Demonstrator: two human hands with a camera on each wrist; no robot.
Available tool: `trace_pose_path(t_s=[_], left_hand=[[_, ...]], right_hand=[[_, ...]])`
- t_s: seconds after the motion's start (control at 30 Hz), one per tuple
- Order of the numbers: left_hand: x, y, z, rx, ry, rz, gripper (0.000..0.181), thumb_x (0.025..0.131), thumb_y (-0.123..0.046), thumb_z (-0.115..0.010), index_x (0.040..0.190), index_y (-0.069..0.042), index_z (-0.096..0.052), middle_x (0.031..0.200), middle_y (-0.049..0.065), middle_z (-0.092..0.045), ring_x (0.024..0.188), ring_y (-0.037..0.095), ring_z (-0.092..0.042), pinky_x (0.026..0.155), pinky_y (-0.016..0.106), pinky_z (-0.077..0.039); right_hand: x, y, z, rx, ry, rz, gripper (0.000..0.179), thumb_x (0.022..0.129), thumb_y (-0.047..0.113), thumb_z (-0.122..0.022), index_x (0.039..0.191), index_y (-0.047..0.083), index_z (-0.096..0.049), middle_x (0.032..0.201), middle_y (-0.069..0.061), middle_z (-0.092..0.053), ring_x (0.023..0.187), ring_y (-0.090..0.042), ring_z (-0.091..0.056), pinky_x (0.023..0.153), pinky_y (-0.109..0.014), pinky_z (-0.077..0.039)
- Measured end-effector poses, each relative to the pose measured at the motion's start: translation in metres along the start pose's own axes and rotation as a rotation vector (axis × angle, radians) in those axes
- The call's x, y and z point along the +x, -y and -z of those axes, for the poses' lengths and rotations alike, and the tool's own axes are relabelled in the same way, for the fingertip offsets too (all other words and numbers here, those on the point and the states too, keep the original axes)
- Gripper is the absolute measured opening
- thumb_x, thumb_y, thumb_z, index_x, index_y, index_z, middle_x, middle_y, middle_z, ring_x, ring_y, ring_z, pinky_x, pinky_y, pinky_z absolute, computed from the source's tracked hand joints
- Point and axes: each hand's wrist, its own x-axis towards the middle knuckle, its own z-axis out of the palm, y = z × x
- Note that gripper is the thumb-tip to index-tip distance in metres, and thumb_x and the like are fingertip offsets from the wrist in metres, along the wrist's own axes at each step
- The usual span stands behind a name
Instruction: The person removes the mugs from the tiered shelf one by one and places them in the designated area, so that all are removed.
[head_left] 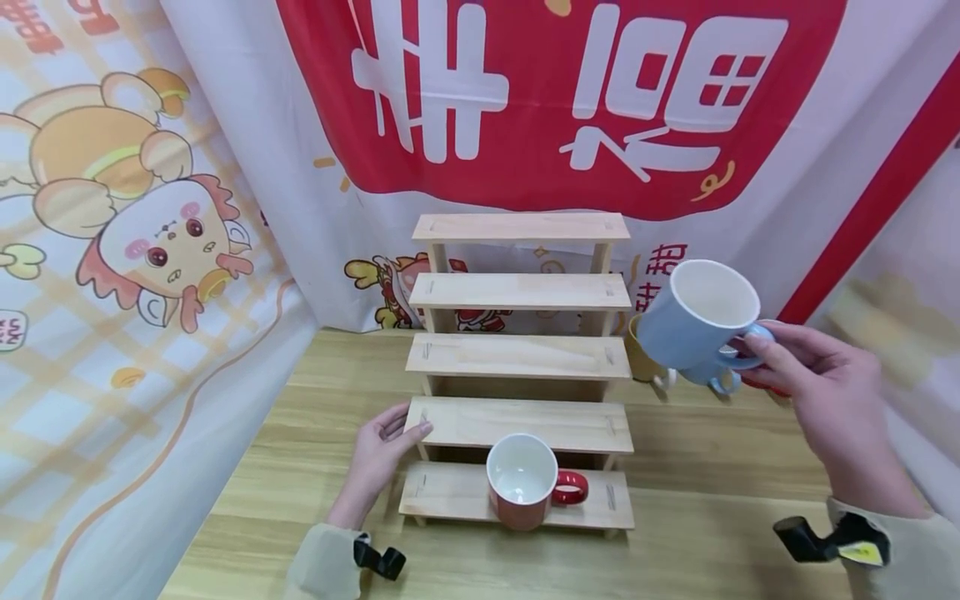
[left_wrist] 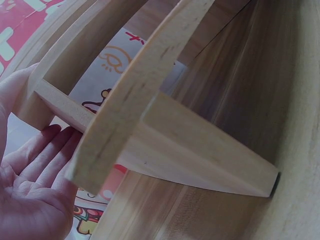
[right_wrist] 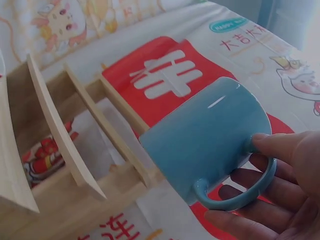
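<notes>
My right hand (head_left: 836, 392) holds a light blue mug (head_left: 667, 329) by its handle, up in the air to the right of a wooden tiered stand (head_left: 517, 356). The mug's white inside faces up toward me in the head view; in the right wrist view thumb and fingers are at the handle (right_wrist: 240, 200). At the stand's left side, my left hand (head_left: 378, 458) grips the end of the second step from the bottom, thumb on top and fingers lower. A red mug (head_left: 517, 510) with a white inside stands on the lowest step, handle to the right.
Behind the held mug, a second blue mug (head_left: 701, 374), a yellowish mug (head_left: 642, 358) and something red (head_left: 768, 385) are partly hidden on the wood-grain table (head_left: 712, 517). Printed cloth (head_left: 247, 167) hangs behind and along both sides.
</notes>
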Motion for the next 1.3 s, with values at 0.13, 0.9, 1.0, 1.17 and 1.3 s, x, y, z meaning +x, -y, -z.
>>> trace_pose_path(t_s=[0.13,0.9,1.0,1.17,1.3], left_hand=[[0.000,0.000,0.000,0.003,0.000,0.003,0.072,0.082,-0.029,-0.088,0.140,-0.001,-0.056,0.140,0.019,-0.058,0.128,0.031,-0.055,0.100,0.029,-0.050],[-0.002,0.002,0.000,-0.002,-0.013,-0.012,0.067,0.083,-0.027,-0.087,0.138,-0.001,-0.058,0.136,0.018,-0.060,0.126,0.031,-0.057,0.099,0.029,-0.052],[-0.002,0.002,0.000,-0.006,-0.014,-0.013,0.066,0.083,-0.026,-0.087,0.137,0.000,-0.058,0.136,0.018,-0.061,0.125,0.031,-0.057,0.099,0.029,-0.052],[-0.003,0.002,-0.001,-0.005,-0.015,-0.026,0.066,0.084,-0.024,-0.086,0.137,0.001,-0.058,0.135,0.020,-0.061,0.125,0.034,-0.057,0.098,0.029,-0.052],[-0.003,0.001,-0.001,-0.009,-0.011,-0.028,0.065,0.085,-0.023,-0.086,0.138,0.001,-0.058,0.136,0.021,-0.060,0.126,0.033,-0.057,0.099,0.028,-0.052]], right_hand=[[0.000,-0.006,0.014,-0.135,-0.067,-0.034,0.046,0.097,0.029,-0.071,0.138,0.009,-0.064,0.106,0.017,-0.071,0.085,0.001,-0.070,0.071,-0.013,-0.056],[-0.007,-0.087,0.021,0.149,-0.034,-0.197,0.016,0.092,0.019,-0.078,0.108,0.014,-0.078,0.091,0.006,-0.077,0.080,-0.007,-0.074,0.065,-0.025,-0.060],[-0.012,-0.101,0.015,0.114,-0.037,-0.226,0.021,0.092,0.021,-0.078,0.110,0.010,-0.078,0.091,0.007,-0.076,0.080,-0.007,-0.074,0.066,-0.026,-0.061],[-0.019,-0.123,0.004,0.053,-0.020,-0.289,0.029,0.092,0.028,-0.078,0.113,0.008,-0.076,0.092,0.008,-0.076,0.083,-0.006,-0.073,0.069,-0.028,-0.061],[-0.023,-0.137,-0.004,0.074,-0.017,-0.307,0.030,0.092,0.026,-0.078,0.112,0.005,-0.076,0.092,0.006,-0.076,0.084,-0.006,-0.073,0.070,-0.029,-0.062]])
